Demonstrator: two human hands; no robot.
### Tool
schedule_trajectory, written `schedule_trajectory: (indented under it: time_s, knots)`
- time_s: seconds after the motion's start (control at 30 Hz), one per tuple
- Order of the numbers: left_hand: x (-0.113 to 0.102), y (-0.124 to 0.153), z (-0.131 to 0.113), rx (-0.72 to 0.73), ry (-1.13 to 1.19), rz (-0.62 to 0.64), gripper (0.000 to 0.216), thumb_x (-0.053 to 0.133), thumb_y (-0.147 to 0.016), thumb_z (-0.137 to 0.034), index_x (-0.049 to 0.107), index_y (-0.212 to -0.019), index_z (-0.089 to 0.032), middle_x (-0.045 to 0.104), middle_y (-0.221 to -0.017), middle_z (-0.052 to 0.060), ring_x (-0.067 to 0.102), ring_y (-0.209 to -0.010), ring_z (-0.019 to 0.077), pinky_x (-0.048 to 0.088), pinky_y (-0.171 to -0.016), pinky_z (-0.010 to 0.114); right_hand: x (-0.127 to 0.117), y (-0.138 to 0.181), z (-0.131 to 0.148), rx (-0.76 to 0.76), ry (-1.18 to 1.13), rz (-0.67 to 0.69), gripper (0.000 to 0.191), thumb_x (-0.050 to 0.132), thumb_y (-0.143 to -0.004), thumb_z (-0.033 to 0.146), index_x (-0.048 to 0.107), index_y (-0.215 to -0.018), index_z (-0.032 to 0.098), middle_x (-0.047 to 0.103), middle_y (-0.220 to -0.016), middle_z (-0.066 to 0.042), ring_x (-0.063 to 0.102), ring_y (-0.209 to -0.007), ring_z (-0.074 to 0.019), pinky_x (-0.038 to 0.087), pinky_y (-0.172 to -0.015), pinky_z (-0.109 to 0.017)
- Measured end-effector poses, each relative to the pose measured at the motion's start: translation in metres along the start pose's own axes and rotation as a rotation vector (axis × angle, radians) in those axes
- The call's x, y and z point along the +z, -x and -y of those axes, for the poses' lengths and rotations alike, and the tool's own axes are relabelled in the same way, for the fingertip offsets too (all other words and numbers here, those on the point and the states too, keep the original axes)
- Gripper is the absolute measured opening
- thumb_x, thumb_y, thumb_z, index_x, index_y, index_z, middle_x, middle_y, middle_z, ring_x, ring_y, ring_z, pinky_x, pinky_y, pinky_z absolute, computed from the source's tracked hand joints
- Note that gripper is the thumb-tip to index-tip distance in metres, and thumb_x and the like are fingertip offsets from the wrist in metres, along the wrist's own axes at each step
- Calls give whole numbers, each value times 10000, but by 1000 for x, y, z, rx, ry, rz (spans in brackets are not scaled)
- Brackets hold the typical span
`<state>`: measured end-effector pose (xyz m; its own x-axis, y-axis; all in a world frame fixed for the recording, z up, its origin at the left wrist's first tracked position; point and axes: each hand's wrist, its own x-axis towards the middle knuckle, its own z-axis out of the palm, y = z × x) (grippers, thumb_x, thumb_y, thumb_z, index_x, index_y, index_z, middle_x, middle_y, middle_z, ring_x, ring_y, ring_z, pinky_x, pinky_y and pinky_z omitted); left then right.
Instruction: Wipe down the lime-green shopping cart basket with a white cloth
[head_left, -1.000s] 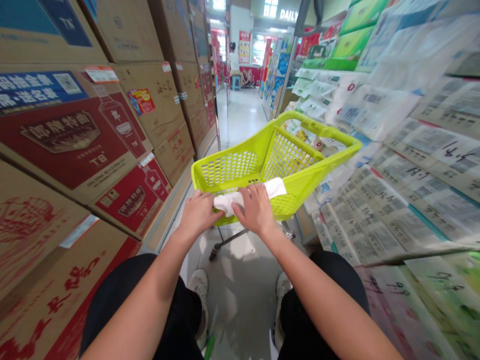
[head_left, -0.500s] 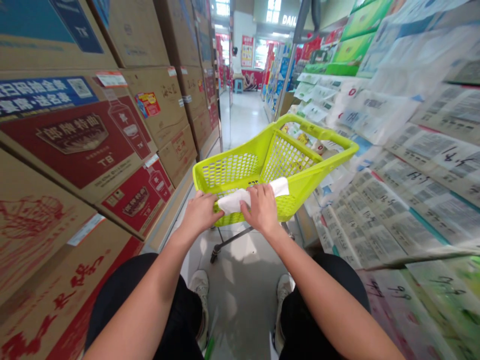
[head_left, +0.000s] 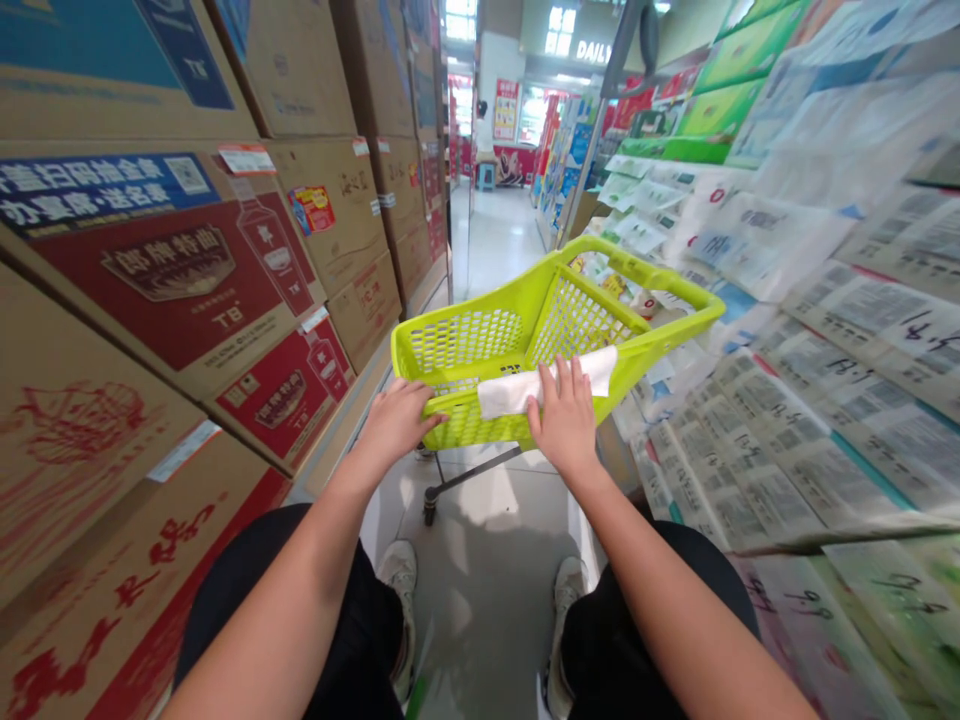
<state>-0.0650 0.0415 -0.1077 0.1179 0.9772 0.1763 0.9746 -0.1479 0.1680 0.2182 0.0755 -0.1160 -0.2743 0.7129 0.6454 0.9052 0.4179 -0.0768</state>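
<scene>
A lime-green plastic shopping cart (head_left: 660, 340) stands turned sideways in front of me, its perforated basket bare inside where I can see. At the near left corner, my left hand (head_left: 399, 420) is wrapped over the rim. My right hand (head_left: 566, 415) presses a white cloth (head_left: 511, 393) against the near side rim, with the fingers over the top edge and the thumb on the outer side. The cloth lies flat along the rim and shows on both sides of that hand. Below the basket, a grey leg frame with a black caster (head_left: 430, 505) rests on the floor.
Stacked cardboard cartons (head_left: 180, 255) wall the left side. On the right rise piles of wrapped paper packs (head_left: 795, 400) with handwritten prices. A metal pole (head_left: 589, 150) stands beyond the cart. The tiled aisle (head_left: 502, 235) runs on to a blue stool (head_left: 486, 176).
My right hand has slid the cloth to the right along the cart's rim. My left hand keeps its hold at the corner. The view has shifted slightly.
</scene>
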Motion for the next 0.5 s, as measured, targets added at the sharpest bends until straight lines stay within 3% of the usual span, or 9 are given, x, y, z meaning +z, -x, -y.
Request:
schedule_trajectory:
  time_s: [0.1,0.2,0.33,0.4,0.5]
  knots:
    - [1,-3,7,-17,4,6,289,598,-905,-452,673,-1087,-241,697,-1190,78,545,-1180,304,468,-904,409,-6,9,13,-34,-32,39,517,439,-1003,331,456,-1480,133,392,-1577,-183,244,-1507,-343,240,-1206,-564]
    - [6,-6,13,-5,11,-5,290,596,-903,-448,677,-1077,-229,696,-1170,89,546,-1155,308,470,-935,415,-18,5,7,-21,-65,25,377,469,-999,334,593,-1312,165,555,-1411,-164,414,-1368,-334,215,-1214,-563]
    - [13,-8,13,78,38,-32,300,593,-894,-424,686,-1058,-191,690,-1080,115,566,-1087,308,455,-1003,439,-23,-12,1,-34,-119,-17,300,483,-994,335,633,-1195,171,632,-1178,-145,516,-1157,-313,335,-1137,-515]
    - [15,-8,11,121,55,-40,313,610,-868,-378,687,-1097,-179,673,-1106,122,566,-1100,310,454,-1018,443,-18,-22,6,-78,-143,-48,350,469,-1003,346,608,-1262,157,590,-1270,-163,490,-1206,-311,372,-1101,-478]
    - [19,-8,8,137,82,-73,346,623,-829,-306,686,-1145,-181,634,-1208,127,547,-1171,313,460,-1030,432,-1,-31,16,-161,-141,-47,388,458,-1014,373,585,-1313,160,521,-1400,-169,425,-1311,-312,315,-1142,-479]
